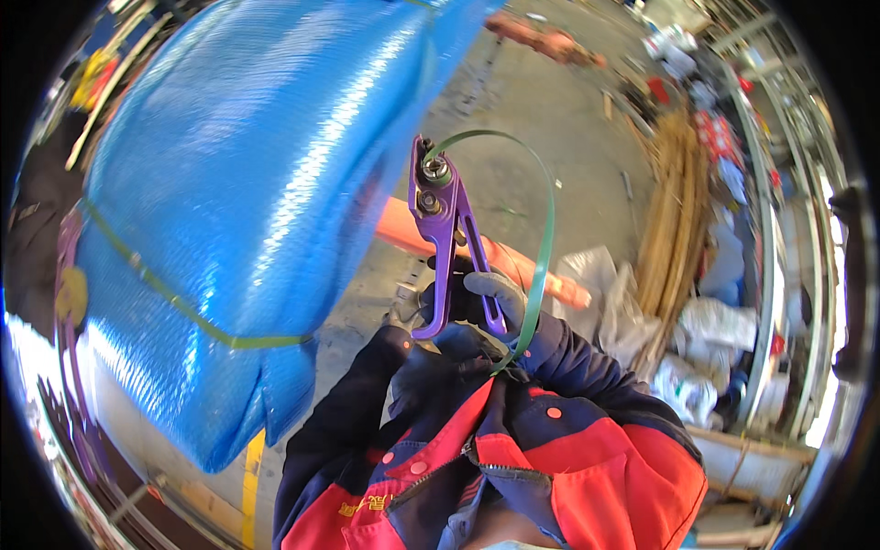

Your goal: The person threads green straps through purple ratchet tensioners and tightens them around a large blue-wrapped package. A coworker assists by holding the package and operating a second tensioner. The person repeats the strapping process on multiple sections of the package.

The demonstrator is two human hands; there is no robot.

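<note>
A purple strapping tool [446,220] stands upright before my chest, its two long handles pointing down toward me. Its metal head, with bolts, is at the top. From that head a green plastic strap [548,220] arches out to the right and curves back down to my jacket front. My right hand [500,295], in a grey glove, is closed round the right handle. Beside the lower end of the left handle is my left hand [401,317], also gloved; its fingers are mostly hidden. A large bundle in blue wrapping [247,183] fills the left, with a green strap [174,295] around it.
Behind the tool lies an orange beam [522,266] near the concrete floor. Long brown strips [674,220] and clear plastic sheeting [596,284] lie to the right, beside metal racking [765,247]. Another orange piece [545,38] lies at the far end.
</note>
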